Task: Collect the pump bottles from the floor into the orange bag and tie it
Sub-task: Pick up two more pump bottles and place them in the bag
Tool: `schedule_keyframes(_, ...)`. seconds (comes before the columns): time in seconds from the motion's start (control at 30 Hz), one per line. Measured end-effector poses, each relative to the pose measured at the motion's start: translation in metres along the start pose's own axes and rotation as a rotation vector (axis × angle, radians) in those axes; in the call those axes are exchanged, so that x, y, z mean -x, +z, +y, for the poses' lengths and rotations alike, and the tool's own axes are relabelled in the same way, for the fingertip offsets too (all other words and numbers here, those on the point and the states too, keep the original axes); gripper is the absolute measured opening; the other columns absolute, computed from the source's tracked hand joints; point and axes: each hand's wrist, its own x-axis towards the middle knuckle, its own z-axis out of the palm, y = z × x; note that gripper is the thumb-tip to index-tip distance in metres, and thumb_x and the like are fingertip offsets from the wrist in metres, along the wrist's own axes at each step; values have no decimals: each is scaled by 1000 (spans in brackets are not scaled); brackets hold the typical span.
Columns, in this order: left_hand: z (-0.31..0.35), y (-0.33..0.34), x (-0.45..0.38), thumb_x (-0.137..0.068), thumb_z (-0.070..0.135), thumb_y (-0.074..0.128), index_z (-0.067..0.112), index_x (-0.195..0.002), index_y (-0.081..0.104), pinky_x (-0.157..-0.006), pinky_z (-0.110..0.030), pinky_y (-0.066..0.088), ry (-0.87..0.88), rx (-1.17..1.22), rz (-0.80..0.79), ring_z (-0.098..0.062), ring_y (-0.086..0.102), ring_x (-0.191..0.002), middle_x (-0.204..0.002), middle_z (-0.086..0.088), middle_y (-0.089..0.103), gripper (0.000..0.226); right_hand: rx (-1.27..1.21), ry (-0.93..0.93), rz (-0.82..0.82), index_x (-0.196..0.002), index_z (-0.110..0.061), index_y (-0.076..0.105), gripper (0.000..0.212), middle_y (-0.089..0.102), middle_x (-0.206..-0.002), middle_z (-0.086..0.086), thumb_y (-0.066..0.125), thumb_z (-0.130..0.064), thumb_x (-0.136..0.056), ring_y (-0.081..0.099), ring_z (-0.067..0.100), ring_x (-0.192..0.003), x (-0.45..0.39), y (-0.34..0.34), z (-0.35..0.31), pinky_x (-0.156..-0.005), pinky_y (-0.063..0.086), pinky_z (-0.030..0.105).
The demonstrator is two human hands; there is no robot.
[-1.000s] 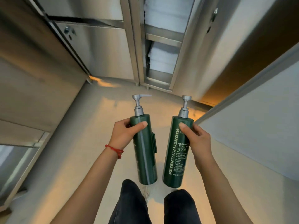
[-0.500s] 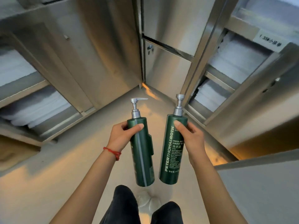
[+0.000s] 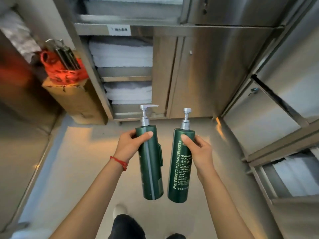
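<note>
- My left hand [image 3: 130, 144] was wrapped round the neck end of one green pump bottle [image 3: 151, 163], thumb pressed across its front; bottle upright, off the floor.
- My right hand [image 3: 198, 152] gripped a 2nd green bottle [image 3: 179, 166] w/ white label text, thumb on front, fingers behind; also held upright, just beside the 1st, not touching.
- Red string bracelet [image 3: 120, 162] on left wrist.
- Orange bag [image 3: 63, 69] sat on top of a cardboard box [image 3: 77, 99] at upper left, well apart from both hands; more pump bottles [image 3: 64, 54] stuck out of it.
- Steel shelving [image 3: 127, 75] w/ stacked white towels [image 3: 120, 54] straight ahead, steel cabinet doors [image 3: 207, 71] to the right.
- Bare floor [image 3: 82, 161] between me & the box, nothing lying in the path.
</note>
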Motion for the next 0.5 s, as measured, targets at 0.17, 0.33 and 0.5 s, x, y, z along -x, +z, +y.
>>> schedule_keyframes(0.17, 8, -110, -29, -77, 17, 69, 20, -78, 63, -61, -21, 50, 15, 47, 151, -12, 62, -72, -78, 2, 66, 8, 19, 25, -128, -82, -21, 67, 9, 69, -73, -5, 69, -14, -77, 64, 0, -58, -24, 117, 0, -53, 49, 12)
schedule_keyframes(0.33, 13, -219, -58, -78, 17, 68, 20, -82, 64, -57, -16, 51, 29, 52, 265, -12, 62, -75, -81, 1, 66, 7, 49, 33, -247, -86, -20, 67, 11, 72, -64, -11, 69, -14, -77, 65, 1, -59, -47, 229, 2, -53, 49, 13)
schedule_keyframes(0.5, 16, -294, -86, -78, 18, 68, 20, -83, 63, -60, -18, 49, 9, 58, 342, -14, 62, -77, -82, 1, 66, 8, 81, 32, -325, -85, -23, 66, 11, 71, -63, -12, 69, -15, -77, 65, 0, -58, -67, 315, 0, -52, 49, 12)
